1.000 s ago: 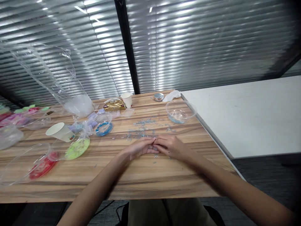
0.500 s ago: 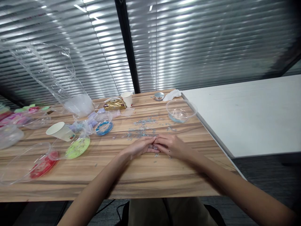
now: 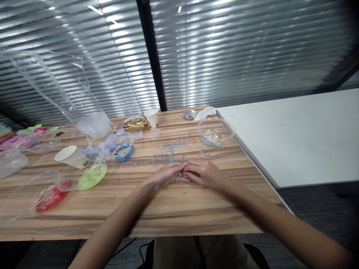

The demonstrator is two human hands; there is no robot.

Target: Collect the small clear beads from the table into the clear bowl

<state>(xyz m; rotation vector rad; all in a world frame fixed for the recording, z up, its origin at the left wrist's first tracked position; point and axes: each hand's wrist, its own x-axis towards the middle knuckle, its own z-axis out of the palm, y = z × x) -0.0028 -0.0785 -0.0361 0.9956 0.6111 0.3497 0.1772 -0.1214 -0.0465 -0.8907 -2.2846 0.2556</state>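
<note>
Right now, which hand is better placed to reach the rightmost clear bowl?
Probably the right hand: it's nearer that clear bowl, which stands ahead of it. The left hand lies farther off, its fingertips meeting the right's.

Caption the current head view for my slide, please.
Left hand and right hand meet above the wood-grain table, near scattered small pieces and a clear bowl.

Your table [image 3: 190, 220] looks smooth, low-sheen wood grain, carrying glossy glass-like bits [image 3: 168, 160], a clear shiny plastic bowl [image 3: 215, 137] by the right edge and, near the far edge, a matt paper cup [image 3: 152, 118], glossy gold foil-like pack [image 3: 137, 125], shiny metallic tin [image 3: 190, 115] and matt tissue [image 3: 206, 113].
</note>
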